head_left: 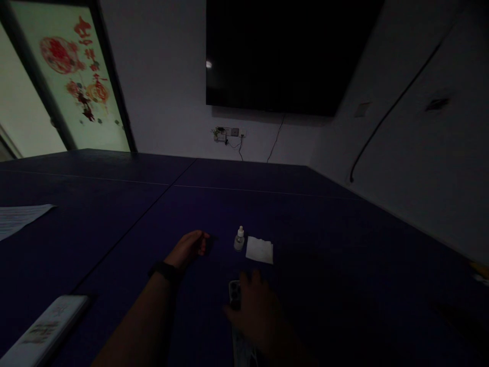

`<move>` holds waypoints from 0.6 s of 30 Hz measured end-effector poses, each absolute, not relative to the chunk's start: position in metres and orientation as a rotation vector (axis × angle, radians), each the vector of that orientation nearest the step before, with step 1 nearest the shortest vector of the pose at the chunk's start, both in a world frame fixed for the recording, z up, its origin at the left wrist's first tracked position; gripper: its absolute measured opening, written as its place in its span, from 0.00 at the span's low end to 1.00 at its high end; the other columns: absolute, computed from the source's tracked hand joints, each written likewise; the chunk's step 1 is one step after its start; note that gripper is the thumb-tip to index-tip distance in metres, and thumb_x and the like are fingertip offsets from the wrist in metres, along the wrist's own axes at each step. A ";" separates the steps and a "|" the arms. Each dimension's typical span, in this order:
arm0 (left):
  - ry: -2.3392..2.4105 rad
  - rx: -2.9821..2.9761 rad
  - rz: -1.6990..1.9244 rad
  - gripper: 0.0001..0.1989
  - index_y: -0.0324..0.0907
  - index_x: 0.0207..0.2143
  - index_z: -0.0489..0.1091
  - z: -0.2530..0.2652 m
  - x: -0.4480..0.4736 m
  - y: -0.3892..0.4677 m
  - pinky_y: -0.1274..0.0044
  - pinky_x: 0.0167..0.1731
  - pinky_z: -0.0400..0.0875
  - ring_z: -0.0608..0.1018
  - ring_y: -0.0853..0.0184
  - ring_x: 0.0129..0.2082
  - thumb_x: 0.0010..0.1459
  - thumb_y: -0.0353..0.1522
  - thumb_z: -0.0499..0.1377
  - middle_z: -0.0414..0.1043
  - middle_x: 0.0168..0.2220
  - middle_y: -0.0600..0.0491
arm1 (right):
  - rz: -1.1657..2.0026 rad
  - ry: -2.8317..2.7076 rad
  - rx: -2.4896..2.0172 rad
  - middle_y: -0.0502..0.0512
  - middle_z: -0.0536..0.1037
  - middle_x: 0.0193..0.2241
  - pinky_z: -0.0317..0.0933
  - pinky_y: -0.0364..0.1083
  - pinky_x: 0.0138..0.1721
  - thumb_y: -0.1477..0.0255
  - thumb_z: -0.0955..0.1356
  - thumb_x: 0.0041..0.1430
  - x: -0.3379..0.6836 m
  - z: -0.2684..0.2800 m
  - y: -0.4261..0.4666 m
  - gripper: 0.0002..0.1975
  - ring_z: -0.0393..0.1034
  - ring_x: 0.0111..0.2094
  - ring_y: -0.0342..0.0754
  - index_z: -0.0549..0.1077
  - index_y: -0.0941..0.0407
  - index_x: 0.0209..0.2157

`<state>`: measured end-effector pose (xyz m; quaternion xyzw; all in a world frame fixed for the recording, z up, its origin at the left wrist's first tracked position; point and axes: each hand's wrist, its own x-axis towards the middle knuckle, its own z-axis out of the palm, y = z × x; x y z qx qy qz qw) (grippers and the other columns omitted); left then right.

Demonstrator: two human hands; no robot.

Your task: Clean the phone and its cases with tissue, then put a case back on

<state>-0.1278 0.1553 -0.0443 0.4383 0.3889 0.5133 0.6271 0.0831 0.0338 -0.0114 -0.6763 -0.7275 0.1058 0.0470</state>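
- In my head view, red and orange decorations and a column of red Chinese-style characters mark the pale glass panel (71, 76) at the far left; they blur too much for me to read.
- The long white box (48, 326) at my lower left bears a faint mark and a band of darker print, neither legible to me. I can make out no wording on the small clear bottle (239, 240) with the white cap.
- My work lies on a broad, dark blue-purple table (214, 209), crossed by a dark seam and a thin pale line. The light is dim.
- Beyond it, a large dark screen (282, 56) hangs on the wall (160, 76), with sockets (231, 132) and wires below it.
- The phone (234, 291) lies directly ahead of me, near the bottom of the view, back upward. Its camera end points away from me; its long axis runs from me toward the bottle, the far end leaning slightly left.
- My right hand (256, 306) covers much of it, thumb and fingers spread; I cannot tell whether they grasp it.
- My left hand (190, 247), below a dark wristband (165, 271), is loosely curled left of the bottle, with nothing visible in it.
- A folded white tissue (260, 250) lies just beside the bottle, on its right.
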 end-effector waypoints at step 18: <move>0.939 1.214 0.931 0.36 0.39 0.42 0.75 -0.039 -0.050 0.095 0.78 0.25 0.65 0.74 0.67 0.28 0.58 0.62 0.53 0.75 0.36 0.47 | 0.688 -1.357 -1.398 0.59 0.79 0.44 0.71 0.53 0.47 0.59 0.73 0.49 0.150 -0.041 0.076 0.23 0.77 0.45 0.58 0.75 0.54 0.47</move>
